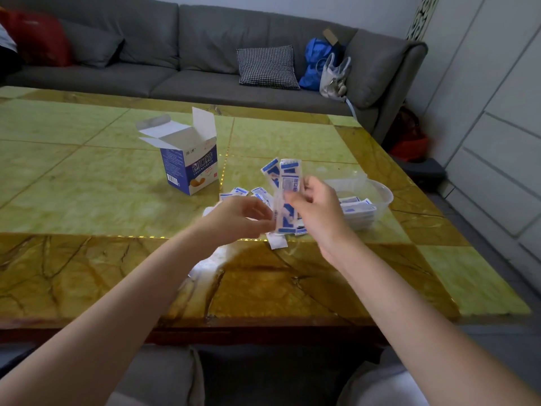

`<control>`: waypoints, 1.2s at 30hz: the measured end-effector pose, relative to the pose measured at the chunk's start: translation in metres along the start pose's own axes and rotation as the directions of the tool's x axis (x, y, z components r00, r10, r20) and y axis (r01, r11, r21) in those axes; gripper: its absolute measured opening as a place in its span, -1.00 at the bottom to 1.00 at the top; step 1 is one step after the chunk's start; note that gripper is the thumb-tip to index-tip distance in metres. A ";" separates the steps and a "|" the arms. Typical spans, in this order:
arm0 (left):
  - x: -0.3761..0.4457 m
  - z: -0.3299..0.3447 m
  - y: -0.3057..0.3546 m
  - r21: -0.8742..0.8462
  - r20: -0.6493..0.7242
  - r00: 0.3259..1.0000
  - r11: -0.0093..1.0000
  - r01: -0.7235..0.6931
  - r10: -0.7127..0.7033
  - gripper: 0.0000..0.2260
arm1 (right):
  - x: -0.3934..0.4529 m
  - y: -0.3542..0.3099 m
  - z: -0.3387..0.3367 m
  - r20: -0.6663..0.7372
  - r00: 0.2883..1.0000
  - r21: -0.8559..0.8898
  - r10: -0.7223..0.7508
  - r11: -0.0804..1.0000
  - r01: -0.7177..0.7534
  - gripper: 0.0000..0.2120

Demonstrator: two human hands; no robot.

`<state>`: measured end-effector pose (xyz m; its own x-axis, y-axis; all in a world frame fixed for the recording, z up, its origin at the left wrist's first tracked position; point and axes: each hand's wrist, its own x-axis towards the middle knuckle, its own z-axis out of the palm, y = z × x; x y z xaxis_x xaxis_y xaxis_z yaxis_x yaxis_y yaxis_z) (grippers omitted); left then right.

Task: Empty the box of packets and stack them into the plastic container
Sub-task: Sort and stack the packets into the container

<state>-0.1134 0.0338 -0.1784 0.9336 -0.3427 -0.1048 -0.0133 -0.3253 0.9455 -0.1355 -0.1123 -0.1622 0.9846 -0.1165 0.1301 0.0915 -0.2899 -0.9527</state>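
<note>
Light: soft, dim, even daylight.
Glare: pale sheen on the table (205, 271).
Blur: moving hands slightly smeared.
Edges: wide-angle bending.

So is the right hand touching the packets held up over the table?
Touching. In the head view, the right hand pinches the upright bunch of packets, its thumb and fingertips lying directly on their front with no gap.

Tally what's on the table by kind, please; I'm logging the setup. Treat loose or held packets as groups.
Open box: 1
Plastic container: 1
Packet groups: 3 (held, loose on table, in container)
Total: 5
</note>
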 end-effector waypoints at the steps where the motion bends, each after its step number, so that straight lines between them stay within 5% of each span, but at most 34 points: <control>1: 0.001 -0.005 -0.002 0.107 -0.003 1.000 0.994 -0.017 0.018 -0.89 | 0.002 0.001 -0.003 -0.002 0.989 -0.224 -0.149 0.964 0.144 -0.83; 3: 0.002 -0.014 -0.007 0.235 -0.043 0.999 0.972 -0.008 0.019 -0.82 | 0.003 0.005 -0.010 0.190 0.923 -0.581 -0.333 0.720 0.379 -0.74; 5: 0.001 -0.018 -0.011 0.338 -0.066 0.998 0.941 0.013 0.010 -0.77 | 0.001 0.013 -0.009 0.378 0.880 -0.724 -0.288 0.501 0.475 -0.75; 7: 0.000 -0.014 -0.014 0.455 -0.052 0.999 0.890 0.014 0.010 -0.75 | -0.003 0.025 -0.005 0.498 0.838 -0.742 -0.225 0.390 0.546 -0.78; 22: -0.002 -0.002 -0.014 0.691 -0.001 0.997 0.721 -0.056 0.078 -0.74 | -0.012 0.020 -0.027 0.531 0.846 -0.815 0.050 0.303 0.493 -0.71; 27: -0.005 0.012 -0.011 0.844 0.043 0.982 0.520 -0.133 0.182 -0.49 | -0.013 0.024 -0.026 0.537 0.841 -0.792 0.061 0.380 0.478 -0.82; 32: -0.006 0.016 -0.008 0.938 0.041 0.960 0.320 -0.133 0.279 -0.67 | -0.010 0.024 -0.030 0.488 0.872 -0.796 -0.036 0.391 0.462 -0.85; 36: -0.004 0.017 -0.014 0.923 0.039 0.976 0.366 -0.118 0.215 -0.68 | -0.009 0.032 -0.028 0.500 0.865 -0.790 0.031 0.425 0.442 -0.83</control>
<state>-0.1234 0.0245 -0.1961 0.8941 -0.4389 0.0892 -0.4454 -0.8923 0.0739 -0.1452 -0.1467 -0.1860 0.9293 0.3653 -0.0540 0.3562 -0.9253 -0.1299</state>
